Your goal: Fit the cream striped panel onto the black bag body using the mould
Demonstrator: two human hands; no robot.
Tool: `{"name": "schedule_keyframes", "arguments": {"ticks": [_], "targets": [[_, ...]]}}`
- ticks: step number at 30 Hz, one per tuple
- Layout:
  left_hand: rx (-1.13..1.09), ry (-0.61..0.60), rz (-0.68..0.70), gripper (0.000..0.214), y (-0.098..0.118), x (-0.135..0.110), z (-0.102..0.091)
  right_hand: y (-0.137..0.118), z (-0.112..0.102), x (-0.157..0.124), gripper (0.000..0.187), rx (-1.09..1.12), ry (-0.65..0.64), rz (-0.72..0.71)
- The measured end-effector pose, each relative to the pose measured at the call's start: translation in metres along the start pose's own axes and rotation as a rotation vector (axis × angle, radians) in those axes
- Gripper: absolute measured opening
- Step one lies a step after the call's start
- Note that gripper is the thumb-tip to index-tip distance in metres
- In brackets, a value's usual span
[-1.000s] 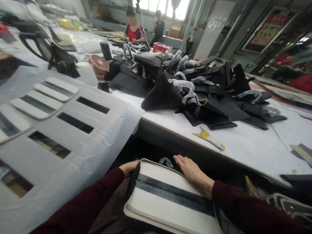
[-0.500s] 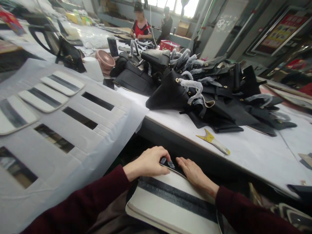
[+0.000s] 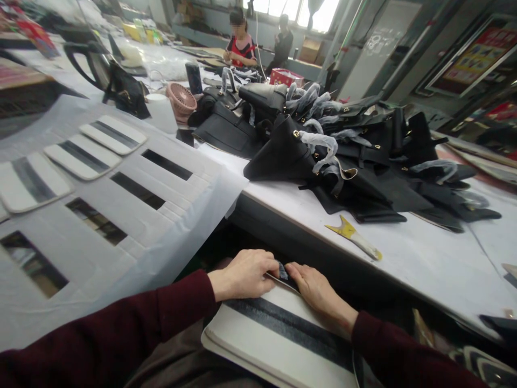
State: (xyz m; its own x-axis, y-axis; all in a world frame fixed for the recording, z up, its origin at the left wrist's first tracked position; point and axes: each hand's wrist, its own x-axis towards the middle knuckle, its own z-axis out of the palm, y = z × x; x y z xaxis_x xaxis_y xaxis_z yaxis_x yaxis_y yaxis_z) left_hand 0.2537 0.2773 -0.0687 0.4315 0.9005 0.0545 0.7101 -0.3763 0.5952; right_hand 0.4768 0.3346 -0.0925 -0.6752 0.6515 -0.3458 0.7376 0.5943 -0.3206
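Observation:
A white panel with a black stripe [image 3: 283, 328] rests across my lap, its edges stacked in layers. At its far edge is a black leather piece [image 3: 291, 281] with a scrap of cloudy plastic wrap [image 3: 283, 271] on it. My left hand [image 3: 248, 274] curls closed over that edge, fingertips at the plastic. From the other side my right hand [image 3: 317, 288] grips the same edge, fingers together and close to the left fingertips. The undersides of both hands' grips are hidden.
White striped panels [image 3: 83, 156] lie on the slotted, covered table [image 3: 133, 231] at left. Ahead, black leather bags [image 3: 283, 151] with wrapped handles pile on the white table, near a yellow-headed tool [image 3: 353, 237] and pink fan [image 3: 181, 99]. Two people are farther back.
My right hand has moved left, closing the gap between my hands. My left hand has lowered slightly, and less plastic wrap shows. The view has shifted a little.

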Motion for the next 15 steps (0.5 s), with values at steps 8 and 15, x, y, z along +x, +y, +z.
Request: {"name": "schedule_keyframes", "arguments": {"ticks": [8, 15], "targets": [[-0.046, -0.112, -0.152, 0.017, -0.001, 0.005, -0.01, -0.024, -0.002, 0.006, 0.043, -0.03, -0.037, -0.049], [-0.355, -0.324, -0.238, 0.035, -0.035, 0.012, -0.032, -0.043, -0.006, 0.013, 0.045, -0.018, -0.051, -0.027]]}}
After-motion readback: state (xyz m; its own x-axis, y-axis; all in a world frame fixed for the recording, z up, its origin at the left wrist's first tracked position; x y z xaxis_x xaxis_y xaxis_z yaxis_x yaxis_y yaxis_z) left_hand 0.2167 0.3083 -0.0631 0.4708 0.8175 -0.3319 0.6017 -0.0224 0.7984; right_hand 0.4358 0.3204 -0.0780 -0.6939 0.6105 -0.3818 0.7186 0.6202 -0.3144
